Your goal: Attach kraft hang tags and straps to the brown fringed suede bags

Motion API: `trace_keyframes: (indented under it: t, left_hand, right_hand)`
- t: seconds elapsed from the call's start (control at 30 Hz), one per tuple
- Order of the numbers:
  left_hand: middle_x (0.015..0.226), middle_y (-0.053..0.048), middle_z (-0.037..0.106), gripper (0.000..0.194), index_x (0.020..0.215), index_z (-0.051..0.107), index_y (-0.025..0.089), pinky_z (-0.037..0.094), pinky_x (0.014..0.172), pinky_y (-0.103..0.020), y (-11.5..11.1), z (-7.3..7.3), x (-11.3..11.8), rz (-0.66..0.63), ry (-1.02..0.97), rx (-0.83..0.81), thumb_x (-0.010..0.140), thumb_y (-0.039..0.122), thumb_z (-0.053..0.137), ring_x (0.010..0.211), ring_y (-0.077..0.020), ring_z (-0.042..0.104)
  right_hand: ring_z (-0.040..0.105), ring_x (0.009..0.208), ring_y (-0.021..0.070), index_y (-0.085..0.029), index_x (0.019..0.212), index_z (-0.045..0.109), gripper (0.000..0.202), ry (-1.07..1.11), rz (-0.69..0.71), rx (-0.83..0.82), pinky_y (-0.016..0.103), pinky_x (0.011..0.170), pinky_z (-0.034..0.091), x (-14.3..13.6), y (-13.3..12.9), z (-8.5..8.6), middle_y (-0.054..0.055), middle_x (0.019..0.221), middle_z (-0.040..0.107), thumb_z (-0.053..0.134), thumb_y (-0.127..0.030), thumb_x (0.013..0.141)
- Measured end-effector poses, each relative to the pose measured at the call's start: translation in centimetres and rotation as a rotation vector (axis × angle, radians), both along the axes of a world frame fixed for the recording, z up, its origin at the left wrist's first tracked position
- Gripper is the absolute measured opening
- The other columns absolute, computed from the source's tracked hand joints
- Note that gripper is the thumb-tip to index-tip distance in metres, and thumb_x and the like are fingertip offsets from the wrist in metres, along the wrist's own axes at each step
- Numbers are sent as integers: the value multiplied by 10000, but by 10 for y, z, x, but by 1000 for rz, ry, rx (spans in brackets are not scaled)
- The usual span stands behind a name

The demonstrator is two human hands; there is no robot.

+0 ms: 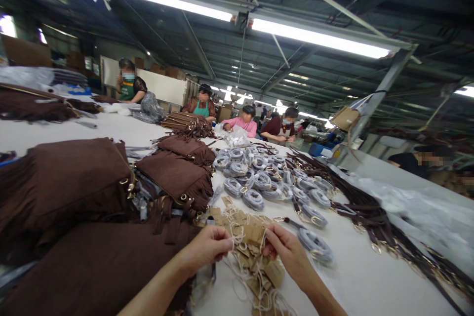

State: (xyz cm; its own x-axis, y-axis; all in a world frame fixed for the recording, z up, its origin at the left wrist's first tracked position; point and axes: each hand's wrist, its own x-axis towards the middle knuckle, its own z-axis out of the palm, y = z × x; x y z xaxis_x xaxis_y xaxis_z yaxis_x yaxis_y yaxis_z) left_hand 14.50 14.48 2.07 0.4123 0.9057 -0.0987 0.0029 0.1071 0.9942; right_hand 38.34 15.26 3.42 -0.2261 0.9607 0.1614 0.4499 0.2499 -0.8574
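Note:
Over a heap of kraft-paper hang tags (273, 272) with white strings, both my hands are raised close together. My left hand (212, 243) pinches a white tag string (237, 237) between thumb and fingers. Opposite it, my right hand (280, 244) is closed on a white string at the edge of a tan hang tag (255, 235). Beside my left forearm lies a dark brown suede bag (99, 266). A coiled strap in clear wrap (314, 245) rests just right of my right hand.
Stacked brown fringed bags (77, 163) fill the table's left side. Beyond the tags lie several wrapped coiled straps (261, 180). Loose dark straps with gold clasps (374, 222) run along the right, beside clear plastic sheeting (422, 207). Several co-workers (202, 103) are at the far side.

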Motion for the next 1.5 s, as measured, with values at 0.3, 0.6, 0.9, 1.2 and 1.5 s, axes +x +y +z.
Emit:
trace_keyframes:
  t: [0.3,0.6,0.9,1.2,1.5]
  left_hand:
    - [556,50,444,172,629,568,161,234,517,-230,-9,27,-39,31,280,250,673,326,546,549,-109,348]
    - [676,10,574,202,626,581,170,335,660,-247,-34,88,-20,-16,450,624,796,141,476,678,-141,486]
    - [949,-38,639,196,962,623,178,448,744,-244,-54,60,-51,96,678,651,831,134,485,851,-169,580]
    - [1058,-116,650,184,935,677,138,495,920,-386,-68,12,-10,-213,989,511,752,140,659,1034,-291,592]
    - [975,-48,660,266,914,703,169,476,854,-259,-54,15,-53,-182,693,490,861,72,461,933,-179,619]
  right_hand:
    - [644,577,218,-214,677,600,286,-215,-98,64,349,596,521,13,7,-17,35,637,682,488,-415,847]
    - [623,910,203,-225,1248,554,389,118,247,10,342,771,524,-64,-37,34,68,1114,657,507,-397,902]
    - [259,475,82,-161,847,629,469,181,407,-257,241,473,183,-75,-42,24,-92,516,339,515,-610,921]
    - [274,453,64,-170,896,661,490,211,429,-396,226,438,166,-63,-41,14,-12,690,592,503,-634,909]
    - [606,747,174,-197,824,715,385,-322,469,-66,262,705,402,-74,-41,6,15,793,695,423,-380,992]
